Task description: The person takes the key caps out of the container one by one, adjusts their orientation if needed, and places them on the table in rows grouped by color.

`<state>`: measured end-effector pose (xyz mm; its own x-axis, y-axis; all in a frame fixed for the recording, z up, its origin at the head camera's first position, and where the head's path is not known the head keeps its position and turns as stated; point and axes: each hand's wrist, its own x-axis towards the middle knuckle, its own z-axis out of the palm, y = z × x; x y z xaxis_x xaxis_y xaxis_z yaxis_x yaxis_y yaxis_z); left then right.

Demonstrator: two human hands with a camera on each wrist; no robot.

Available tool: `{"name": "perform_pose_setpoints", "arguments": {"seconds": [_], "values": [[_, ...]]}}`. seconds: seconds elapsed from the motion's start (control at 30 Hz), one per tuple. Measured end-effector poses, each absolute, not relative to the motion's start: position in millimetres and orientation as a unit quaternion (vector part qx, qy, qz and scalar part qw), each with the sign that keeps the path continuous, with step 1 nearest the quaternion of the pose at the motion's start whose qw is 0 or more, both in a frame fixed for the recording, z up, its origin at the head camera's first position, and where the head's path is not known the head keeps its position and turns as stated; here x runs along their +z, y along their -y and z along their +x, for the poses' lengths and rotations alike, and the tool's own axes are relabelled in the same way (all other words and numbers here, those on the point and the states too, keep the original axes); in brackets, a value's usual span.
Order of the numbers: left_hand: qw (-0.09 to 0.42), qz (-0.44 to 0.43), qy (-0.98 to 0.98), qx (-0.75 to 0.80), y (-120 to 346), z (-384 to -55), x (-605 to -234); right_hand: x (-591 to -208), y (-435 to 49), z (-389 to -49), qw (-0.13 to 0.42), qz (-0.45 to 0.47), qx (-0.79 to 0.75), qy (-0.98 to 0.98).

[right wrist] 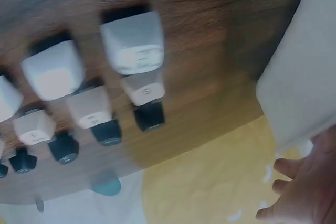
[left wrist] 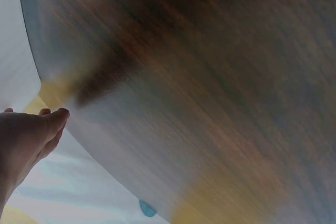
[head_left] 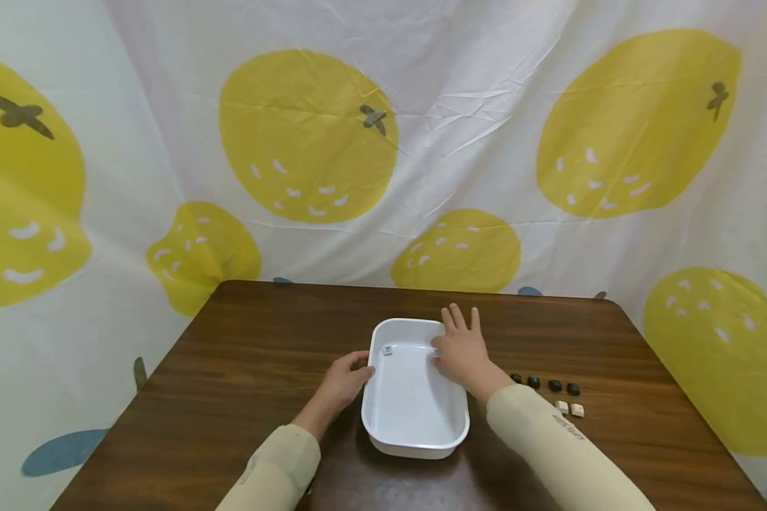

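Observation:
A deep white rectangular tray (head_left: 415, 451) stands on the table between both hands. At its left side my left hand (head_left: 341, 383) holds the rim, thumb at the edge and fingers along the outside. My right hand (head_left: 463, 351) reaches over the right rim. Its thumb and index finger pinch a small pale keycap (head_left: 436, 352), mostly hidden, while the other fingers spread upward. Another small keycap (head_left: 387, 350) lies inside the tray near the far left corner. The right wrist view shows those spread fingers (right wrist: 286, 167) beside the tray's wall (right wrist: 304, 72).
Right of the tray, several keycaps sit in rows: black ones (head_left: 555, 385), beige ones (head_left: 577, 410) and pale grey ones (right wrist: 134, 43), the last hidden by the right sleeve in the head view. A lemon-print cloth (head_left: 332, 255) hangs behind the dark wooden table (head_left: 262, 333).

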<state>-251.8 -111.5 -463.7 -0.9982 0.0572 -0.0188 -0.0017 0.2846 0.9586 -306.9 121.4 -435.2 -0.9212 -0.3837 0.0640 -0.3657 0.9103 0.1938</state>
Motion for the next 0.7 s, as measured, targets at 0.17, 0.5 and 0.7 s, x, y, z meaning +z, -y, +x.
{"name": "perform_pose_setpoints", "arguments": {"seconds": [0.17,0.5,0.7], "values": [[0.012,0.032,-0.801,0.598,111.4,-251.3,-464.0,-442.0,-114.2,-315.4,0.014,0.175,-0.176,0.969],[0.020,0.024,-0.802,0.597,110.9,-254.2,-464.5,-444.8,-109.8,-314.3,0.030,0.193,-0.223,0.955],[0.027,0.011,-0.806,0.592,112.3,-253.4,-464.7,-448.3,-107.7,-313.5,0.071,0.196,-0.193,0.959]]}}
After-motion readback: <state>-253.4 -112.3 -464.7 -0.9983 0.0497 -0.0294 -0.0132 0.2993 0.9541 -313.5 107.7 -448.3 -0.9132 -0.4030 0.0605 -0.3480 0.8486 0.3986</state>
